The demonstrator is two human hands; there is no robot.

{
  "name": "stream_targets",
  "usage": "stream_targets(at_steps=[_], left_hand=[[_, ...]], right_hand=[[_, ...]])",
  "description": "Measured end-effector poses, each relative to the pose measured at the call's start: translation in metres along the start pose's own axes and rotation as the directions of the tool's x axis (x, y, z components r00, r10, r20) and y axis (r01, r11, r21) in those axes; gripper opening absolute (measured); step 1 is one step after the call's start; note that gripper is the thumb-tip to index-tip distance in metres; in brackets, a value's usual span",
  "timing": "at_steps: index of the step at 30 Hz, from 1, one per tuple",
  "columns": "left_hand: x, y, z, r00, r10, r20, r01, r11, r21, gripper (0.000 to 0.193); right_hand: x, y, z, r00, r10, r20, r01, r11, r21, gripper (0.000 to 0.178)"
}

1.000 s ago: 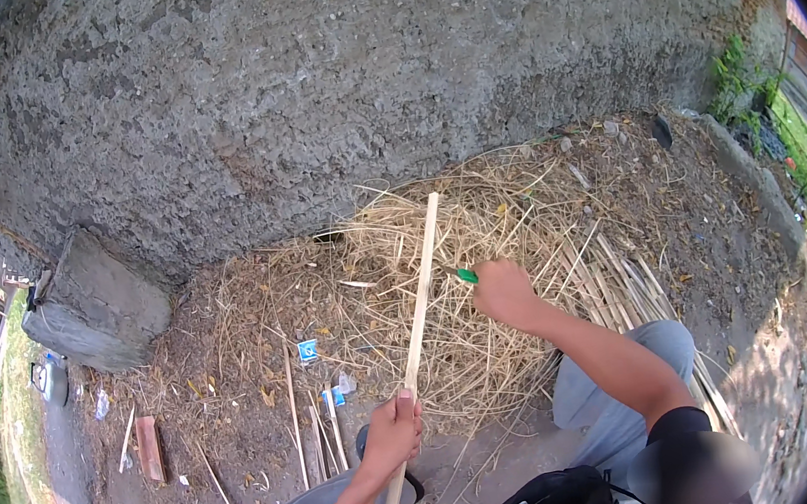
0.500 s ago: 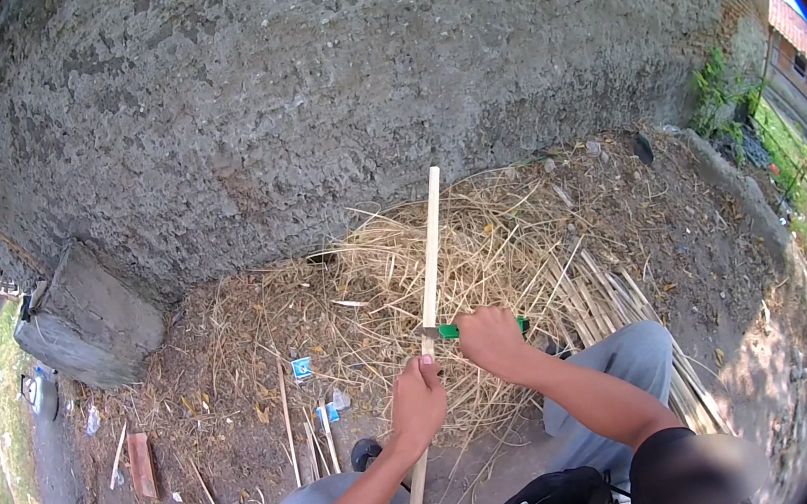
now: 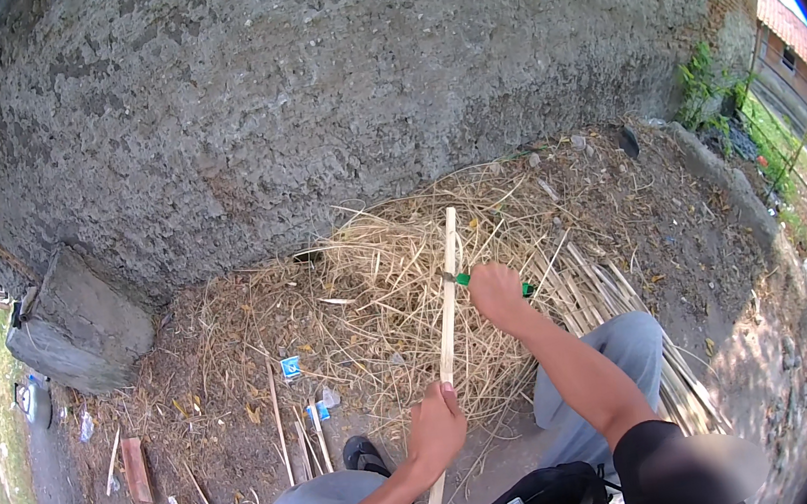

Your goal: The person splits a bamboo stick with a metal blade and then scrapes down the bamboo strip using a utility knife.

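A long pale bamboo strip [image 3: 449, 332] slants up from my lap, its far end over a heap of shavings. My left hand [image 3: 436, 429] is closed round its lower part, the thumb lying along the strip. Farther up, my right hand [image 3: 498, 297] grips a green-handled knife [image 3: 463, 279]. Its dark blade lies across the strip, touching it a little below the far end. Most of the handle is hidden inside my right fist; a bit of green shows on either side.
Thin curled shavings [image 3: 381, 275] cover the ground ahead. Split strips [image 3: 585, 295] lie in a bundle beside my right knee, and more sticks [image 3: 280, 418] lie left. A rough wall [image 3: 303, 93] rises behind. A concrete block [image 3: 85, 321] and reddish piece [image 3: 136, 470] are at left.
My right hand has pushed the knife away from me up the strip, widening the gap between my hands. The strip has dropped back toward me, with my left hand still round it.
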State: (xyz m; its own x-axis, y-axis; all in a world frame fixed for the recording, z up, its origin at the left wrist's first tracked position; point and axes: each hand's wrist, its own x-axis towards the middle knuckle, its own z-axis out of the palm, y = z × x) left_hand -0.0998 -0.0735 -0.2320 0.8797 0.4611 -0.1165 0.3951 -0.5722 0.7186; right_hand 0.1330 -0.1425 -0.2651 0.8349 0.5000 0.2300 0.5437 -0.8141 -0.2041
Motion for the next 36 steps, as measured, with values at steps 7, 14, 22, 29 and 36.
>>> stream_targets(at_steps=[7, 14, 22, 29, 36], left_hand=[[-0.023, -0.010, -0.011, 0.997, -0.026, 0.074, 0.030, 0.998, -0.053, 0.031], [-0.036, -0.038, -0.010, 0.996, -0.075, 0.042, 0.076, 0.997, -0.031, 0.033], [-0.033, -0.068, -0.028, 0.973, -0.205, 0.108, 0.222, 0.957, -0.187, 0.034], [-0.002, -0.051, -0.032, 0.991, -0.122, -0.049, 0.118, 0.990, -0.077, 0.032], [0.009, -0.021, -0.024, 0.991, -0.050, -0.123, 0.062, 0.994, 0.092, 0.031]], right_hand=[[0.031, 0.023, 0.031, 0.996, -0.071, 0.052, 0.072, 0.997, -0.018, 0.016], [0.065, 0.020, 0.063, 0.980, -0.013, 0.198, 0.036, 0.993, -0.115, 0.015], [0.065, 0.099, 0.059, 0.910, 0.285, 0.301, -0.268, 0.958, -0.099, 0.018], [-0.008, -0.040, -0.030, 0.924, -0.128, 0.361, 0.062, 0.980, 0.188, 0.022], [-0.075, -0.066, -0.031, 0.949, -0.259, 0.179, 0.223, 0.954, 0.200, 0.016]])
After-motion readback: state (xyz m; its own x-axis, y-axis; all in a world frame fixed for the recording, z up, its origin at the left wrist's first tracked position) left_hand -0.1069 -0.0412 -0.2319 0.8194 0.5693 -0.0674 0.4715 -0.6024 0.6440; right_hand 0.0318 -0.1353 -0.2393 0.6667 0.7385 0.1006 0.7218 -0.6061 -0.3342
